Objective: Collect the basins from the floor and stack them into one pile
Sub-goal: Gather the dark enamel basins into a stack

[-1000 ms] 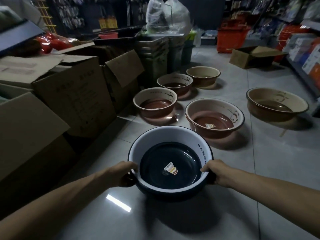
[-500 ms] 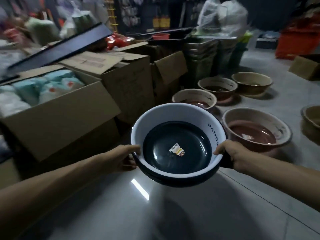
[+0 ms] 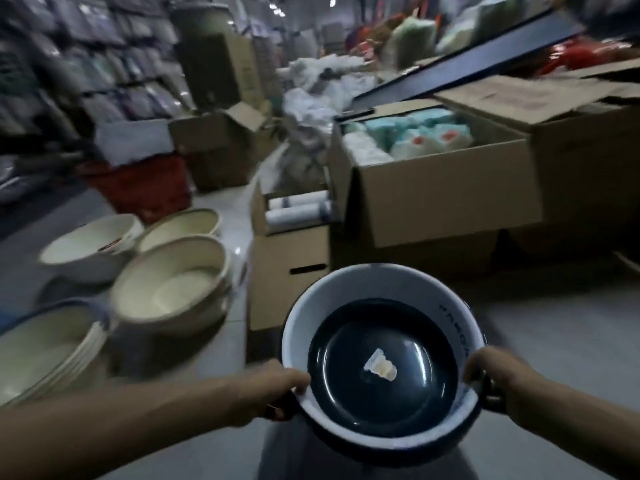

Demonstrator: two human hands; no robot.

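A: Entry, position. Where is the basin?
B: Held clear of the floor, roughly level, mouth up, in front of the person. The left hand grips the near-left rim with the thumb over the lip. The right hand is curled round a dark side handle. Both hands are closed on it, neither is free.
A: Handling estimate?
B: Judged light and stiff, with a thin glossy wall, likely plastic or enamel (cannot tell which). The smooth wall looks slippery, so handle and rim are the places to hold, and two opposite points keep it from tipping. A sticker lies on the dark bottom. A second edge under the near rim may mean two basins nested, but blur leaves that unsettled.
A: Destination candidates?
B: On the floor to the person's left, a blue-rimmed pile is nearest, with a cream pile just beyond it. Behind those are a white basin and a cream one. The blue-rimmed pile looks the likeliest match, but that is only a guess.
A: Surface and room?
B: Pale glossy tile, probably slick, so a basin set down should slide easily. It is a dim, crowded shop aisle. There are open boxes ahead and to the right, a red crate beyond the piles, and shelving along the left. The view is smeared, so fine detail is not recorded
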